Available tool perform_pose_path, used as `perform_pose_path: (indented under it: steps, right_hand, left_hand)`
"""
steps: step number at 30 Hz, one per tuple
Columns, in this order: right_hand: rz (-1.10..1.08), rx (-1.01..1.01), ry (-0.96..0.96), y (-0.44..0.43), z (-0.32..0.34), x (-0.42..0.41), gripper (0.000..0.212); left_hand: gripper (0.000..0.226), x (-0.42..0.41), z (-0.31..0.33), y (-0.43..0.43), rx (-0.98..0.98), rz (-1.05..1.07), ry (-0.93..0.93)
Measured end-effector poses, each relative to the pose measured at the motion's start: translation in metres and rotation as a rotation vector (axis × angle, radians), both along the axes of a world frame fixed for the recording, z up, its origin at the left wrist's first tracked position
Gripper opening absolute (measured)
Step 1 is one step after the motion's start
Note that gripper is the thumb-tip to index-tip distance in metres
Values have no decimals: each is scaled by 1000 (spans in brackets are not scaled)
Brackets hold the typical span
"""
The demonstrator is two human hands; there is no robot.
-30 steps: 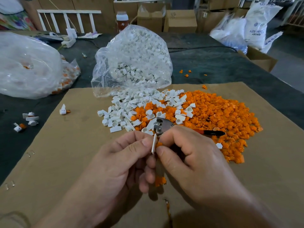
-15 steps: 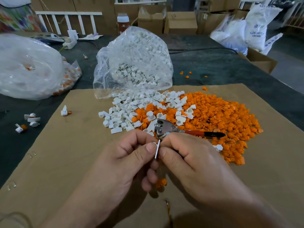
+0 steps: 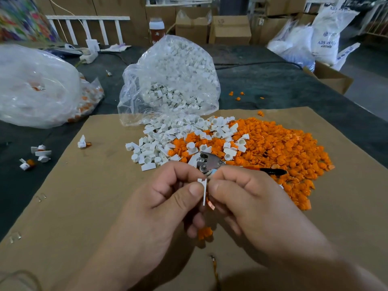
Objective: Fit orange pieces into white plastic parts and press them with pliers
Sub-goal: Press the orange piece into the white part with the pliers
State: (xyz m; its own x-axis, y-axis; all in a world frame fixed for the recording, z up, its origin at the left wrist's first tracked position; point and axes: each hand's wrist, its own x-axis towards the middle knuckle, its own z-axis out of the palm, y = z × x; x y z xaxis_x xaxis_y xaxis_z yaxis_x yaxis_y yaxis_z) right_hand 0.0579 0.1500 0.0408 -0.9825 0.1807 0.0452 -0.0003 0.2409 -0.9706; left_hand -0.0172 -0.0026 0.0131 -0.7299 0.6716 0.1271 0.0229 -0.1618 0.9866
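My left hand (image 3: 168,198) pinches a thin white plastic part (image 3: 204,191) between thumb and forefinger, edge-on to me. My right hand (image 3: 247,202) meets it from the right, its thumb and fingers curled round an orange piece (image 3: 210,204) pressed against the white part. Just beyond my fingertips the pliers (image 3: 212,162) lie on the heap, steel jaws to the left and their orange-and-black handle (image 3: 270,170) pointing right. A pile of white parts (image 3: 168,141) and a wide pile of orange pieces (image 3: 283,148) cover the cardboard behind. A few orange pieces (image 3: 205,232) lie under my hands.
A brown cardboard sheet (image 3: 84,206) covers the dark table. An open clear bag of white parts (image 3: 172,80) stands behind the piles. A big clear bag (image 3: 35,87) lies at the left. A few assembled pieces (image 3: 39,154) sit at the left edge. Boxes and sacks stand behind.
Both hands have stayed together over the cardboard. The white part has turned slightly between my fingers, and the orange piece now shows below it.
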Motion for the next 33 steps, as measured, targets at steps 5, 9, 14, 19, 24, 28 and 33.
perform_pose_path:
  steps: [5,9,14,19,24,28,33]
  right_hand:
    - [-4,159,-5,-1,-1,0,26]
    - [-34,447,111,-1,-5,2,22]
    - [11,-81,-72,1,-3,-1,27]
    - [-15,315,96,2,-10,-1,23]
    - [-84,542,166,2,-11,-1,23]
    - [-103,588,210,4,-13,-3,24]
    - [-405,317,167,20,-6,-1,19]
  left_hand:
    - [10,0,0,2,7,18,-132]
    - [12,-1,0,2,9,-3,-196]
    - [18,-1,-5,-1,-16,23,36]
    - [11,-2,-7,0,-56,61,-17]
    - [12,-1,-4,1,-90,59,-84]
    - [8,1,-1,2,-204,166,30]
    - [10,-5,-3,0,-406,396,186]
